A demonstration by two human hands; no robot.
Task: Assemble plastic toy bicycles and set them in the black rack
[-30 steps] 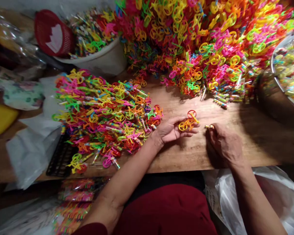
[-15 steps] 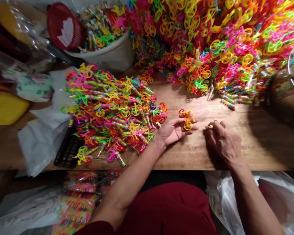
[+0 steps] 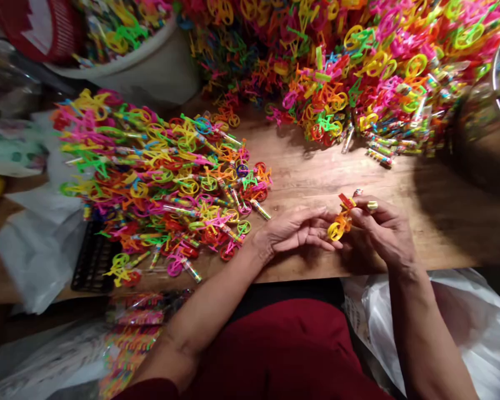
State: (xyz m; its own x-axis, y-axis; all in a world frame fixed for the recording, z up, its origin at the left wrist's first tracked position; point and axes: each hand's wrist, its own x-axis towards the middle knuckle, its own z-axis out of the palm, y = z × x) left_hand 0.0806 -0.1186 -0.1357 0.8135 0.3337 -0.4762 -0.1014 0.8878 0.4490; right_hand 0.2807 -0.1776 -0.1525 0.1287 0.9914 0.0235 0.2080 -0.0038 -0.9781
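Orange with a yellow wheel, a small plastic toy bicycle (image 3: 345,216) is held between my two hands above the tabletop. My left hand (image 3: 302,229) has its palm partly upward, its thumb and fingertips closing on the toy's left side. My right hand (image 3: 385,228) meets the toy from the other side, thumb against it and fingers curled. From those curled fingers sticks out the pale end of a candy tube (image 3: 371,206); most of it is hidden. A second small wrapped end (image 3: 358,193) shows just above the right fingertips.
Left of my hands lies a pile of toy bicycles with candy tubes (image 3: 183,183), partly over a black basket (image 3: 92,258). A larger heap of bicycles (image 3: 316,72) covers the back. Loose candy tubes (image 3: 379,156) lie near a round container (image 3: 479,150). A white tub (image 3: 158,72) stands back left.
My right hand has come left and up to the toy bicycle, which earlier lay across my open left fingers. My left fingers have curled in around it. The camera view has shifted.
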